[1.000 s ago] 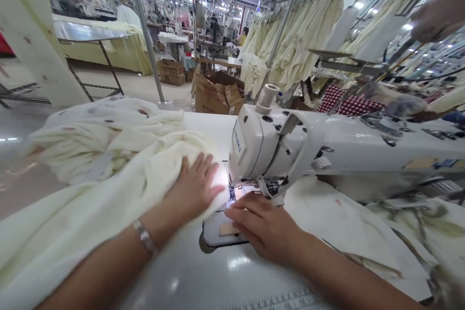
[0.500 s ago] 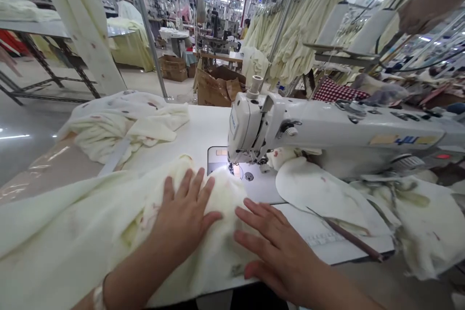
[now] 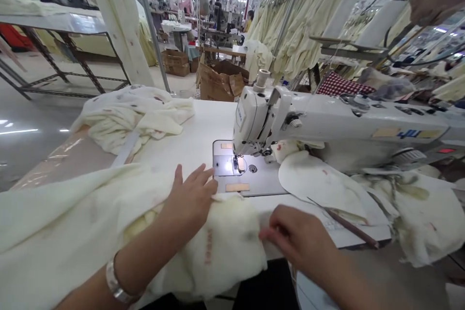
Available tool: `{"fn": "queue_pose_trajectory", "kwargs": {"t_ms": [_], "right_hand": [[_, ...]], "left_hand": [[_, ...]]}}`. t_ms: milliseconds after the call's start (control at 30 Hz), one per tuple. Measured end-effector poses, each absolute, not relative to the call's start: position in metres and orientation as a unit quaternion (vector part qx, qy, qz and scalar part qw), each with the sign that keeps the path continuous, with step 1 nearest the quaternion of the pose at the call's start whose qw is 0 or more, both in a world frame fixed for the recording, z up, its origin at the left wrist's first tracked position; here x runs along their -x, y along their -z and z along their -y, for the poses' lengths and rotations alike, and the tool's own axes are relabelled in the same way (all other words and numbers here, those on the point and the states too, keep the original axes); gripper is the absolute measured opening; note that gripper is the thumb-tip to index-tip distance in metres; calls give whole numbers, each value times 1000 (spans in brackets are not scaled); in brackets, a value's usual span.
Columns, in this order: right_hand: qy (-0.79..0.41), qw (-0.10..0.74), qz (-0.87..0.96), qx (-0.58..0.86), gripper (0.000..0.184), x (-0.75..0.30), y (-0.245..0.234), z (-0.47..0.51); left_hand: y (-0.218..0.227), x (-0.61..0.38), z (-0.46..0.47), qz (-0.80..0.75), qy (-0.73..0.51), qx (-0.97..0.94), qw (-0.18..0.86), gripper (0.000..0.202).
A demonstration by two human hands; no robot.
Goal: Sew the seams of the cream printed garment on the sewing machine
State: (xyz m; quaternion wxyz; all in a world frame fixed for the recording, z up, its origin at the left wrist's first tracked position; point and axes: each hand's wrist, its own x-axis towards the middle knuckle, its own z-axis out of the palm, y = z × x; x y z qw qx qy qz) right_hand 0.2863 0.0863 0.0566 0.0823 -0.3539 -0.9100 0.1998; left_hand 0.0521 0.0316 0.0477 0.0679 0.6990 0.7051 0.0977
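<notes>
Cream fleecy fabric with small reddish marks lies in front of the sewing machine and hangs over the table's front edge. My left hand lies on the fabric, left of the needle plate, with its fingers stretched out. My right hand is closed at the fabric's right edge, with thumb and finger pinched together there; the pinch itself is partly blurred. Under the lit needle and presser foot the metal plate shows bare.
A bunched patterned cream garment lies at the table's left back. On the right are a cut cream panel, a dark pointed tool and more cream pieces. Cardboard boxes stand behind the table, near hanging garments.
The fabric has come away from under the needle toward me, uncovering the plate. My right hand has gone from spread fingers to a pinch at its edge. The view has shifted slightly.
</notes>
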Motion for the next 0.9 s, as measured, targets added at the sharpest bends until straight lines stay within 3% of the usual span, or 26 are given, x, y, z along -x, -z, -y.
{"fn": "queue_pose_trajectory", "kwargs": {"t_ms": [133, 233, 333, 467, 533, 600, 767, 800, 900], "right_hand": [[-276, 32, 866, 416, 33, -279, -52, -98], [-385, 64, 831, 396, 39, -271, -45, -95], [-511, 77, 779, 356, 37, -269, -47, -89], [-631, 37, 724, 277, 10, -272, -59, -80], [-683, 26, 694, 228, 21, -271, -64, -76], [-706, 29, 678, 203, 31, -269, -65, -73], [-634, 102, 706, 297, 11, -264, -60, -66], [-652, 97, 690, 299, 13, -265, -61, -64], [-762, 24, 603, 236, 65, -268, -64, -62]], "left_hand": [[-58, -52, -21, -702, -232, -658, 143, 20], [-70, -51, -14, -696, -278, -637, 181, 26], [-77, -52, -8, -677, -263, -668, 160, 27], [-84, -56, -1, -628, -225, -723, 181, 18], [-87, -59, 2, -600, -240, -741, 182, 23], [-90, -63, 4, -598, -259, -732, 199, 23], [-93, -70, 9, -621, -258, -686, 278, 17], [-94, -70, 10, -618, -256, -687, 284, 16], [-97, -69, 15, -609, -266, -678, 314, 15]]}}
